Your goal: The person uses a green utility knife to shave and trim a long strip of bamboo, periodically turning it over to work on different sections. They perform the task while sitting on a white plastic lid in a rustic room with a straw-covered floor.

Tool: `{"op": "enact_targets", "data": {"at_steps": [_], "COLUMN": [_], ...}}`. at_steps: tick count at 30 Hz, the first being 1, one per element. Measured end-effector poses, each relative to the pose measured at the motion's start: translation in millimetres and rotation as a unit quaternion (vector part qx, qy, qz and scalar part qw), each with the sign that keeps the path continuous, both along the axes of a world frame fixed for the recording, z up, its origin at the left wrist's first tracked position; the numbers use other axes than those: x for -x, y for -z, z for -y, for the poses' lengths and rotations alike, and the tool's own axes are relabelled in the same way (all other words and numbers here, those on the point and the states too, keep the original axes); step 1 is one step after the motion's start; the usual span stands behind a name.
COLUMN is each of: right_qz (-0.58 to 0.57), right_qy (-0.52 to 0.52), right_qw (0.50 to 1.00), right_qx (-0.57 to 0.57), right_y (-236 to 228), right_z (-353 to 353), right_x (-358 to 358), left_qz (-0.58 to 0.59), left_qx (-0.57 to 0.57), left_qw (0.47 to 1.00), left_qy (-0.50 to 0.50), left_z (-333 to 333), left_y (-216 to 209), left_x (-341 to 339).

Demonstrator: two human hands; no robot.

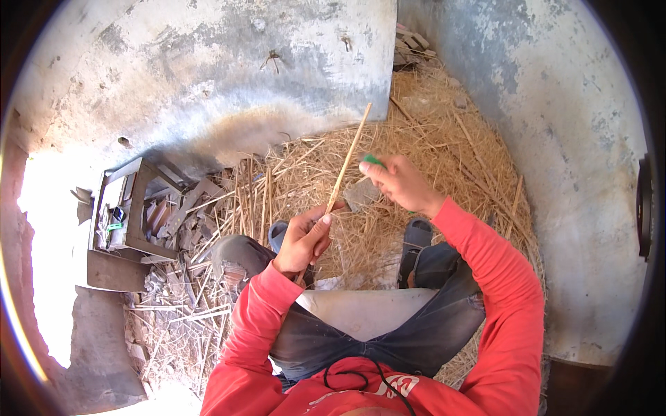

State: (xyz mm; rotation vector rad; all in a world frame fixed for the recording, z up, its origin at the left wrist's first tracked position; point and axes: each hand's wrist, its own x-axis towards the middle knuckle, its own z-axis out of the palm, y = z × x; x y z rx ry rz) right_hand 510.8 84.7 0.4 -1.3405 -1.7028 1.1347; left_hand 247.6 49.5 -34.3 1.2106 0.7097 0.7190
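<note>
My left hand [305,239] is closed around a thin stick [352,149], its thumb lying along the side. The stick slants up and to the right; above the hand it is pale, as if peeled, and its lower end is darker. To the right of the stick, my right hand [406,186] is wrapped round a green-handled tool [372,161]. Only the end of that handle shows, apart from the stick. A flat grey piece [362,194] appears just below; I cannot tell whether it is the tool's blade or something on the ground.
Straw-like shavings and loose sticks [458,132] cover the ground ahead. At left stands a wooden stand [142,208] with a green item [114,227] on top and scraps inside. Worn walls [583,139] curve around. A pale surface [368,312] lies between my legs.
</note>
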Motion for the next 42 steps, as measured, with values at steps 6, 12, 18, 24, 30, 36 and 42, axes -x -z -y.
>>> {"op": "enact_targets", "data": {"at_steps": [6,12,18,24,30,36,42], "right_qz": [0.069,0.069,0.151,0.228,0.317,0.302,0.238], "right_qy": [0.024,0.042,0.035,-0.027,-0.015,0.193,0.219], "right_qw": [0.994,0.993,0.98,0.965,0.935,0.933,0.932], "right_qx": [-0.084,-0.082,-0.129,-0.125,-0.157,-0.007,-0.164], "right_y": [-15.1,-18.8,1.6,7.0,19.5,15.5,2.6], "right_z": [5.7,11.4,21.5,27.6,12.8,-51.5,-24.9], "right_x": [6.1,10.7,20.5,32.0,30.5,-48.9,-62.5], "left_qz": [-0.081,-0.069,-0.074,-0.074,-0.147,-0.145,-0.115], "left_qx": [-0.011,-0.008,-0.012,-0.015,-0.092,-0.136,-0.085], "left_qw": [0.997,0.995,0.994,0.994,0.977,0.977,0.985], "left_qy": [-0.011,-0.066,-0.077,-0.078,-0.12,-0.079,-0.1], "left_z": [6.4,6.5,5.7,7.6,-0.4,16.7,9.6], "left_y": [-4.5,4.5,-0.3,-4.5,15.5,25.3,18.0], "left_x": [-7.8,-10.2,-8.1,-5.7,-5.5,1.6,5.3]}}
